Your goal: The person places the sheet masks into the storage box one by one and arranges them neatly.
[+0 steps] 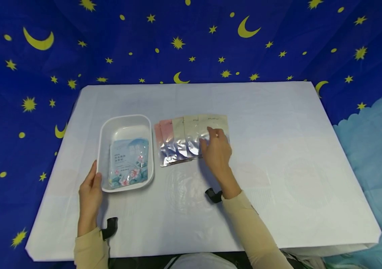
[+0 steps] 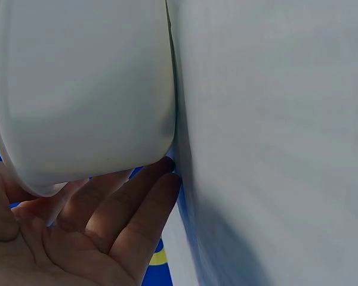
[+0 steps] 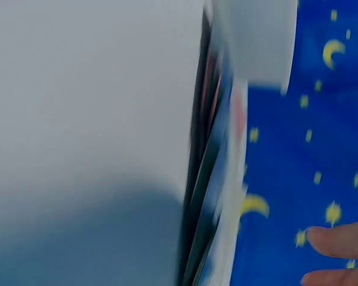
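My left hand holds the white plastic tray at its near left corner, thumb at the rim and fingers along the outer wall. In the left wrist view, those fingers curve beneath the tray's lip. Inside the tray lies a light blue packet with pink flowers printed on it. To its right, several foil sachets overlap in a fanned row, pink-topped sachets at the left and cream-topped sachets at the right. Over the rightmost one hovers my right hand, fingers spread and holding nothing.
A white-covered table carries everything. Behind and left of it hangs a blue cloth with yellow moons and stars. Light blue fabric lies beyond the right edge. Black wrist mounts stick out from both forearms.
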Demonstrator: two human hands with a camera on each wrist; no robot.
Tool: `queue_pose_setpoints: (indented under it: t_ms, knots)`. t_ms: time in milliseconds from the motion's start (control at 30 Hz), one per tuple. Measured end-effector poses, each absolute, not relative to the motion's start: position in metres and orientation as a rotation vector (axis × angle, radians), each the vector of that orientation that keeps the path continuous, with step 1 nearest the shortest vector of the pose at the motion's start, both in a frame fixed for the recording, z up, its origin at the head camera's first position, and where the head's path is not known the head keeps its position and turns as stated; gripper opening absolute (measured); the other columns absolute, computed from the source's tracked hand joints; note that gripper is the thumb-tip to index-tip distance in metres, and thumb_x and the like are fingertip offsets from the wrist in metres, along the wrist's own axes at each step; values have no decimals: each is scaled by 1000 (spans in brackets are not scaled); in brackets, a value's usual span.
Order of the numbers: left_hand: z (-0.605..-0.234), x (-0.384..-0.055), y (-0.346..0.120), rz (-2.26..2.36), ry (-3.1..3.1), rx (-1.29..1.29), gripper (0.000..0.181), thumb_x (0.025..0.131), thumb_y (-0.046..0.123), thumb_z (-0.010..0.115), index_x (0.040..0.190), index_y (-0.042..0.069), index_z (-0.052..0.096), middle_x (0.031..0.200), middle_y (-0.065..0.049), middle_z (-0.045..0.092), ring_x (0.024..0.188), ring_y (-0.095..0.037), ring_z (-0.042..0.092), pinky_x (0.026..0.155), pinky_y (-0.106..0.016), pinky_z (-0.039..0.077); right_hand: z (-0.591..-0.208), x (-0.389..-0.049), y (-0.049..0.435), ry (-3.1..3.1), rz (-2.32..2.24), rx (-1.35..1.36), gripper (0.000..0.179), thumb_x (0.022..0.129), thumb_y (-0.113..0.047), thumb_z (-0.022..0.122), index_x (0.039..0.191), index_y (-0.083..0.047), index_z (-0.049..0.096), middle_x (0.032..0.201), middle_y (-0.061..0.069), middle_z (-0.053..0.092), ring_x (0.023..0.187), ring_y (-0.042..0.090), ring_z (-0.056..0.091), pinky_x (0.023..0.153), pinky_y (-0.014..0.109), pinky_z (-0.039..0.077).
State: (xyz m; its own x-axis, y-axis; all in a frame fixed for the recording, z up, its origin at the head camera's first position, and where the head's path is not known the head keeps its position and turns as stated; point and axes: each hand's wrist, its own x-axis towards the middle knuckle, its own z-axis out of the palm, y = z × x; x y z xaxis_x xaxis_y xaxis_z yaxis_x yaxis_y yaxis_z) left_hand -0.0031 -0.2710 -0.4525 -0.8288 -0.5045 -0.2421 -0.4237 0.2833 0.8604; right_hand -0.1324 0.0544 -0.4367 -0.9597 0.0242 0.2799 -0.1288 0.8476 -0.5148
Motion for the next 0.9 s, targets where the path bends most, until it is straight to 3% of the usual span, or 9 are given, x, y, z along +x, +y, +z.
queue_pose_setpoints:
  t_ms: [200,367,567,667,767,900]
  knots:
    - [-453,-3,-271,-1610,-2462,911,47,108,24,30,155,23,24,161,5,21,150,-19,16,125,-38,14,-447,-143,96,-3061,710,-206,70,85,-42,74,139,-4,51,129,23,52,93,40,64,64,51,57]
    - [-452,-3,-271,-1613,-2456,905,47,108,24,31,154,23,24,161,5,21,150,-19,17,125,-37,14,-459,-144,112,-3124,698,-280,78,79,-48,78,135,-1,50,125,27,51,92,44,63,67,53,55]
    - [-450,-4,-270,-1619,-2452,900,47,108,23,30,154,22,24,161,4,21,150,-19,17,125,-37,14,-466,-146,116,-3098,740,-244,74,71,-42,86,117,5,51,114,31,50,80,46,61,62,53,54]
    - [-450,-3,-271,-1621,-2455,904,47,108,23,30,155,23,24,162,4,21,150,-19,16,125,-38,14,-466,-148,118,-3117,806,-259,69,71,-38,87,108,6,49,111,32,48,81,49,60,66,55,55]
    - [-451,-3,-271,-1615,-2453,898,47,108,24,31,154,22,24,161,3,22,150,-20,17,125,-37,14,-467,-150,123,-3151,935,-290,68,73,-34,86,111,7,47,114,32,46,92,51,58,77,58,53]
    - [-451,-2,-271,-1607,-2451,883,47,108,23,31,154,20,25,161,1,22,150,-21,18,125,-38,15,-469,-155,132,-3137,1115,-302,66,74,-24,85,118,10,49,111,33,56,100,49,58,88,55,51]
